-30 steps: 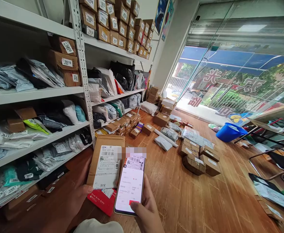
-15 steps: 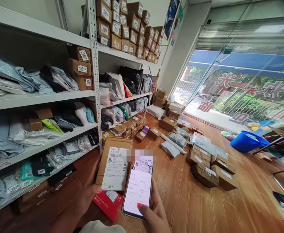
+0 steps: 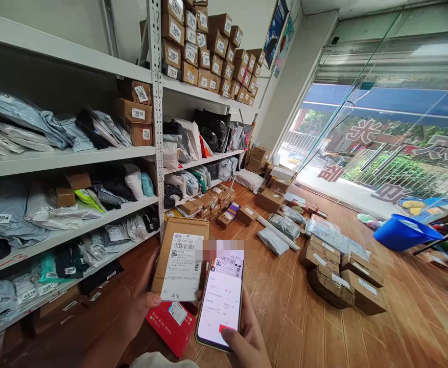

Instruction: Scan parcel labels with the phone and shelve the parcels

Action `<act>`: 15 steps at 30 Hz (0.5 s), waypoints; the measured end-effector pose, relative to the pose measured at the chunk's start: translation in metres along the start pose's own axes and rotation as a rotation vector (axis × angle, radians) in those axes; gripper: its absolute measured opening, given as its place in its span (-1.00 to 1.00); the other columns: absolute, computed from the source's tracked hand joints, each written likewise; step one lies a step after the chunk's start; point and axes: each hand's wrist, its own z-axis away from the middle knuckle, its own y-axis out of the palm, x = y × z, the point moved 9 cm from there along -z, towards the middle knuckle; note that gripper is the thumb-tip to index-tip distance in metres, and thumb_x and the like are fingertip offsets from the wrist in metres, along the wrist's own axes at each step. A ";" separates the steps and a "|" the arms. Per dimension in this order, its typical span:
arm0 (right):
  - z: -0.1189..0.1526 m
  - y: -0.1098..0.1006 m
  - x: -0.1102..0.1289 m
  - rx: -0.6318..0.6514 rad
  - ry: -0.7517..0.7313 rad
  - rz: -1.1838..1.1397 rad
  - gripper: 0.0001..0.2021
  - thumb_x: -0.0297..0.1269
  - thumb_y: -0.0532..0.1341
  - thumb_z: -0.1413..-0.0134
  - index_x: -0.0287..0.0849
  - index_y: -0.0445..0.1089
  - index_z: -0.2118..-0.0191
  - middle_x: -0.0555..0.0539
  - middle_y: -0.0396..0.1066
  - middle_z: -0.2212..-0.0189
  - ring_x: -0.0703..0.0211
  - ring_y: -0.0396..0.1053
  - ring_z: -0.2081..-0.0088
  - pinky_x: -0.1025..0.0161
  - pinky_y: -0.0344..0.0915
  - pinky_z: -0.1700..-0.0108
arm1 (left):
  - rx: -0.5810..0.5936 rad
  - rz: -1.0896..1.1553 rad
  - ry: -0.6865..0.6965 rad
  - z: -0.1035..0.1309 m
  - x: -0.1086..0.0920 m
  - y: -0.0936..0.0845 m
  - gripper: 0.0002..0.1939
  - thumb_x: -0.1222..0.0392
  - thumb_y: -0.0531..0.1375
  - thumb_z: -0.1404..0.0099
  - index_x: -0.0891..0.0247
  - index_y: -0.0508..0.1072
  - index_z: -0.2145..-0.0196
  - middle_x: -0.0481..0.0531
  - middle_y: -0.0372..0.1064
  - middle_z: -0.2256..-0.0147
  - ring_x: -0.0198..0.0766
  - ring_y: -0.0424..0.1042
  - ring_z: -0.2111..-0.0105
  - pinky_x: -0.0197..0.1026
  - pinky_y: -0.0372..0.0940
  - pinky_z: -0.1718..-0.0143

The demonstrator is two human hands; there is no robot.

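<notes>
My left hand [image 3: 144,312] is closed round the side of a brown cardboard box [image 3: 158,271], its thumb near the lower left corner. The box's white printed label [image 3: 183,281] faces me. In my right hand [image 3: 249,327] lies a smartphone [image 3: 219,301], gripped from behind, with the thumb over a red button low on the lit screen. The upper part of the screen shows a label picture. Box and phone are side by side. A red flat parcel [image 3: 170,329] with a white label shows below the box; what supports it is hidden.
White metal shelves [image 3: 132,148] on the left hold bagged parcels, with numbered boxes [image 3: 191,51] stacked higher up. On the wooden floor [image 3: 285,306] lie grey bags [image 3: 273,240] and cardboard boxes [image 3: 363,291]. A blue tub [image 3: 405,232] stands at right, near the glass front.
The view has turned slightly left, so shelves and floor parcels appear farther right. Both hands keep their hold on the box and smartphone; the phone sits slightly lower in view.
</notes>
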 end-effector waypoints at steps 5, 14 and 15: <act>-0.004 -0.007 -0.005 -0.013 0.008 -0.018 -0.08 -0.29 0.50 0.41 0.01 0.13 -0.18 -0.17 0.47 -0.06 -0.23 0.43 -0.05 -0.08 0.35 -0.06 | -0.002 -0.035 0.042 -0.002 -0.004 -0.006 0.02 0.06 0.32 0.13 -0.13 0.03 -0.29 -0.11 0.14 -0.28 0.21 -0.03 -0.30 0.14 0.06 -0.24; -0.024 -0.005 -0.008 0.098 -0.034 0.105 -0.13 -0.09 0.45 0.28 0.02 0.13 -0.23 -0.18 0.49 -0.03 -0.27 0.43 -0.04 -0.16 0.32 -0.07 | -0.083 -0.150 0.135 0.000 -0.023 -0.040 -0.08 0.04 0.30 0.04 -0.17 0.08 -0.28 -0.18 0.12 -0.28 0.17 -0.10 -0.33 0.14 0.07 -0.24; -0.027 -0.005 -0.009 0.095 -0.036 0.110 -0.11 -0.06 0.45 0.30 0.02 0.13 -0.23 -0.19 0.50 -0.02 -0.29 0.43 -0.04 -0.19 0.32 -0.07 | -0.108 -0.148 0.134 0.000 -0.025 -0.045 -0.09 0.05 0.29 0.04 -0.17 0.09 -0.27 -0.19 0.13 -0.28 0.17 -0.11 -0.33 0.15 0.04 -0.25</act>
